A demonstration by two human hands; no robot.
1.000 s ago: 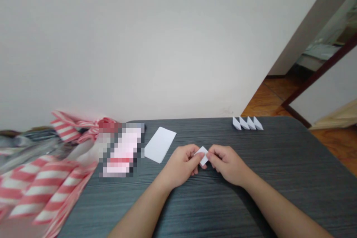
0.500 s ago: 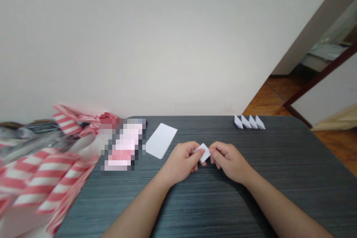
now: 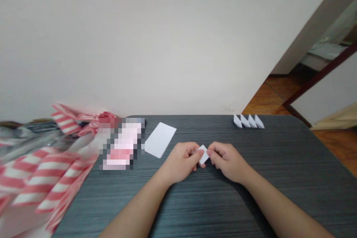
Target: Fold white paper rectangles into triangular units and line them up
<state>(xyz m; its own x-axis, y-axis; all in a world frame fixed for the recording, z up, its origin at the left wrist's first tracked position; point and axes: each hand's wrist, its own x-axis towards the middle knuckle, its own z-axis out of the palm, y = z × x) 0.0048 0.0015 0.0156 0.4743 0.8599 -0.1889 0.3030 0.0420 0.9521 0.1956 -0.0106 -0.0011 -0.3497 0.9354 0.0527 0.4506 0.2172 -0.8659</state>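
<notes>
A small white folded paper (image 3: 204, 154), diamond-shaped from above, is held between my two hands over the dark table. My left hand (image 3: 182, 160) pinches its left side, thumb on top and fingers beneath. At its right corner, my right hand (image 3: 227, 160) grips the paper between thumb and curled fingers. Beyond my left hand lies a flat white stack of paper (image 3: 160, 140). Several folded white paper pieces (image 3: 248, 121) stand in a row near the table's far right edge.
A pixelated pink and white item (image 3: 124, 144) lies on the table's left part. Red-and-white striped bags (image 3: 47, 176) are heaped beside the left edge of the dark wood-grain table (image 3: 192, 208). A pale wall (image 3: 178, 44) rises behind it.
My right fingers have shifted slightly left, closer to my left hand, and the small paper has turned a little. The whole view has drifted slightly.
</notes>
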